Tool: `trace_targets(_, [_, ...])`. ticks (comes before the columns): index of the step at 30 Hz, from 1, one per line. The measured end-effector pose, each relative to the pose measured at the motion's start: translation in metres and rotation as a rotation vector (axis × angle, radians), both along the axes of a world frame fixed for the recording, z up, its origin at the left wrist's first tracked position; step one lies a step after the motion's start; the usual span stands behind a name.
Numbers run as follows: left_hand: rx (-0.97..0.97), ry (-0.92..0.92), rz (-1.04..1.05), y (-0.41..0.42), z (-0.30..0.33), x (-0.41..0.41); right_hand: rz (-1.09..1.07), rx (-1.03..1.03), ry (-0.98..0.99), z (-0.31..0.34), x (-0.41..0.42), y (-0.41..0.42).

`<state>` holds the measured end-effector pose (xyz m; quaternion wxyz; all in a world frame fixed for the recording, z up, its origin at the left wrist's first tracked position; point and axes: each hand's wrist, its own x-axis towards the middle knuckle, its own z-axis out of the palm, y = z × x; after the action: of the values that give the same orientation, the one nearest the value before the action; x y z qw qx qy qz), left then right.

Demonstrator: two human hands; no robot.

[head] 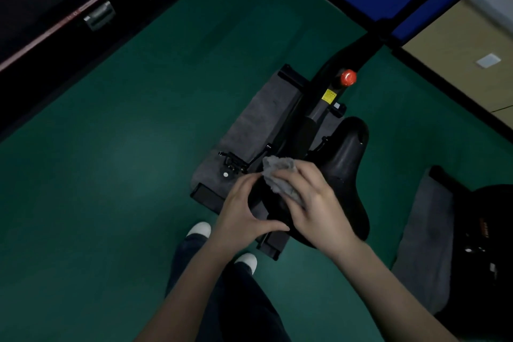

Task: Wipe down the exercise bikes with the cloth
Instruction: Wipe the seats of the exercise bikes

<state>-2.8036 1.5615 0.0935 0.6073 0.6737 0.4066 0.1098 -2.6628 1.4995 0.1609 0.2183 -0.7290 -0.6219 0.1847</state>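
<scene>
Wiping the near end of the bike saddle.

My left hand (pixel 244 203) curls round the saddle's (pixel 344 172) near left edge, steadying it. My right hand (pixel 311 203) presses the bunched grey cloth (pixel 280 175) onto the top. The saddle runs away to the far right, so unwiped surface lies ahead. Beyond stand the red knob (pixel 348 77) and frame; a second bike (pixel 488 244) waits right.

— Where's the cloth (pixel 280 176)?
— Under the right hand (pixel 312 203), bunched grey, pressed on the black bike saddle (pixel 347 164).
— And the left hand (pixel 244 208)?
— Just beside the right one, fingers curled round the saddle's near edge, thumb almost touching the right hand.
— Beyond the hands?
— The bike frame (pixel 319 108) with a red knob (pixel 348 77), standing on a grey mat (pixel 258 119). Below the wrists, two white shoes (pixel 198 229) on green floor (pixel 111 175).
</scene>
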Motion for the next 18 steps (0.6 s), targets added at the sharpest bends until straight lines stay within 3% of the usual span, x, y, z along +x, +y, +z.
trace_targets(4, [0.018, 0.003, -0.022, 0.002, 0.003, 0.000, 0.061, -0.106, -0.070, -0.001, 0.025, 0.030])
trace_targets(8, [-0.016, -0.045, -0.005, 0.007, 0.016, 0.003, 0.173, -0.227, -0.278, 0.004, 0.051, 0.044])
trace_targets(14, [0.019, -0.070, 0.008, 0.017, 0.020, 0.026, 0.291, -0.191, -0.473, 0.012, 0.090, 0.038])
trace_targets(18, [0.068, -0.031, -0.092, 0.028, 0.019, 0.045, 0.159, -0.134, -0.557, 0.010, 0.118, 0.058])
